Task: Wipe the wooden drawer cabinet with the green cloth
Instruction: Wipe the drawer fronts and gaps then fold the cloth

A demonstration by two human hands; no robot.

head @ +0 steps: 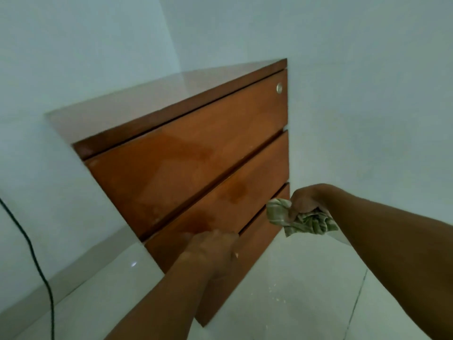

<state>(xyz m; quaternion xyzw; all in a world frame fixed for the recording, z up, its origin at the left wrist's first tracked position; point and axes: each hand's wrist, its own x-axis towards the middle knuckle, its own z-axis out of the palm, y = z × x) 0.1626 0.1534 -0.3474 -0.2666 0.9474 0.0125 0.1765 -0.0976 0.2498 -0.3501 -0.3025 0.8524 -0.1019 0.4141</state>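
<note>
Reaching forward from the right, the right hand (306, 202) clenches the bunched green cloth (304, 223) at the right edge of the wooden drawer cabinet (196, 153), by the bottom drawer's top. The left hand (213, 251), forearm outstretched, touches the gap above that drawer; blur hides whether its fingers curl.

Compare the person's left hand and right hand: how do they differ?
The right hand grips the bunched green cloth; the left hand holds no cloth. The left hand sits at the middle drawer's lower edge; the right hand is by the cabinet's right edge. Both are bare.
</note>
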